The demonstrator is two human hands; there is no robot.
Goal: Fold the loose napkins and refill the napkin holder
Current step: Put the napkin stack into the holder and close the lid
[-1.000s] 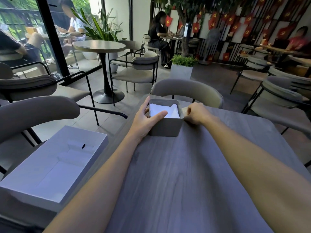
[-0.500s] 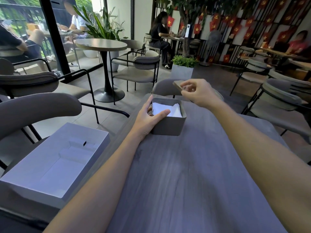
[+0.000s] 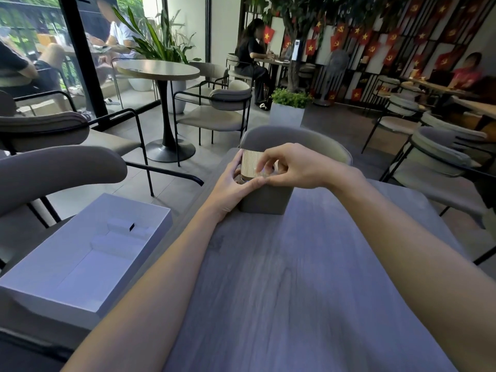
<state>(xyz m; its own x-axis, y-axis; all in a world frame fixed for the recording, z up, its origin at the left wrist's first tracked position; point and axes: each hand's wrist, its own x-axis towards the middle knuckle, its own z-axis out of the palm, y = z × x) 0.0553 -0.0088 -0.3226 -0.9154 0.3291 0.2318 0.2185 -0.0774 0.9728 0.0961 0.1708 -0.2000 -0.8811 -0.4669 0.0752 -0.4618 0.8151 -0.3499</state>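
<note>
Lid (image 3: 253,165) just brought over holder (image 3: 264,201), far surface (image 3: 295,277) edge | right grip (image 3: 298,167) pinching lid, left grip (image 3: 230,190) clasping holder | refill looks done

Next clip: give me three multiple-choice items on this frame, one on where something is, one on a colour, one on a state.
1. Where does the napkin holder stand?
A. at the table's far end
B. on the floor
C. on a windowsill

2. What colour is the lid?
A. red
B. light wood
C. black

3. What is the right hand doing?
A. lying flat on the table
B. hanging idle
C. pinching the lid over the napkin holder

Answers:
1 A: it stands on the table near the far edge, gripped by the left hand.
2 B: pale wood grain shows on top.
3 C: its fingertips pinch the lid above the opening.
</note>
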